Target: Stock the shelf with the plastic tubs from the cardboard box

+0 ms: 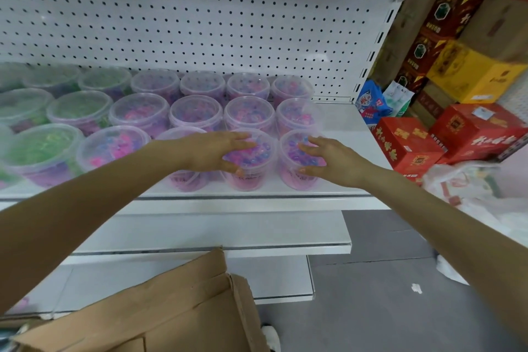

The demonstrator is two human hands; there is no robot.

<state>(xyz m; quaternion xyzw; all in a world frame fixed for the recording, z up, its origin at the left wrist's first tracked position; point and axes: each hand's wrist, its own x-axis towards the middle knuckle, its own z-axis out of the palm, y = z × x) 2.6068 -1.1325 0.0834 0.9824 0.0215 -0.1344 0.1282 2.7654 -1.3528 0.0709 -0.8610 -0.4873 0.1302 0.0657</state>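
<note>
Clear plastic tubs of pink, purple and blue beads stand in rows on the white shelf. My left hand reaches over the lid of a front-row tub, fingers across the top and thumb on the near rim. My right hand grips the neighbouring tub at the row's right end, fingers on the lid and thumb against its front side. Both tubs stand on the shelf near its front edge. The brown cardboard box lies open below my arms; its inside is hidden.
Tubs with green contents fill the shelf's left part. White pegboard backs the shelf. Bare shelf lies right of the tubs. Lower shelves jut out below. Red and yellow cartons and a white plastic bag crowd the right.
</note>
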